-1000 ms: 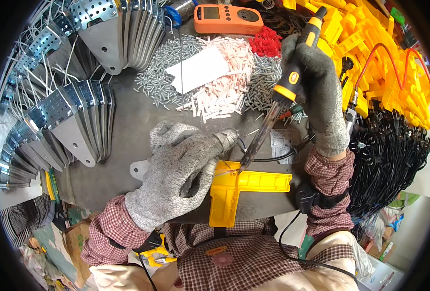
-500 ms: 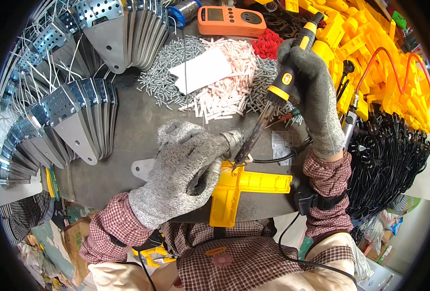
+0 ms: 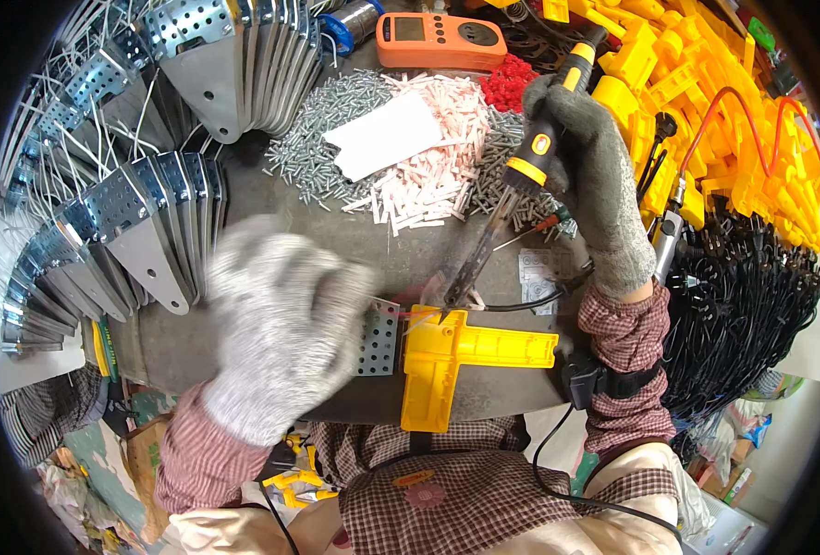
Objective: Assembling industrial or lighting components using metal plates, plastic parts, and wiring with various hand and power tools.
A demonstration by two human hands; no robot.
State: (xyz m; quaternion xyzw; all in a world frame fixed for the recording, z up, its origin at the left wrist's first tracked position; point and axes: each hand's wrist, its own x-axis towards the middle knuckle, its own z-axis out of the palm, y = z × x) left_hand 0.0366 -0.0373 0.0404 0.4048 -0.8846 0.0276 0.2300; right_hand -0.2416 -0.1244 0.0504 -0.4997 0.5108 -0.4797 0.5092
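Note:
My gloved right hand (image 3: 590,139) is wrapped round the black and yellow handle of a soldering iron (image 3: 532,157). The iron slants down to the left. Its dark tip touches or nearly touches the upper edge of a yellow plastic housing (image 3: 433,370), a T-shaped half-shell lying on the table; a faint haze hangs around the tip. Left of the housing lies a perforated metal plate (image 3: 376,344), partly behind my gloved left hand (image 3: 285,324). That hand is smeared by motion, so its fingers cannot be made out. Thin wires show between plate and housing.
Stacked metal brackets (image 3: 146,240) with white wires fill the left. Screws (image 3: 322,139), pink sleeves (image 3: 428,176), a white card (image 3: 382,136) and an orange meter (image 3: 440,42) lie at the back. Yellow parts (image 3: 687,83) and black cables (image 3: 734,314) pile up on the right.
My left hand has moved left, away from the housing and iron tip, uncovering the perforated plate. My right hand and the soldering iron have barely shifted. The housing stays in place.

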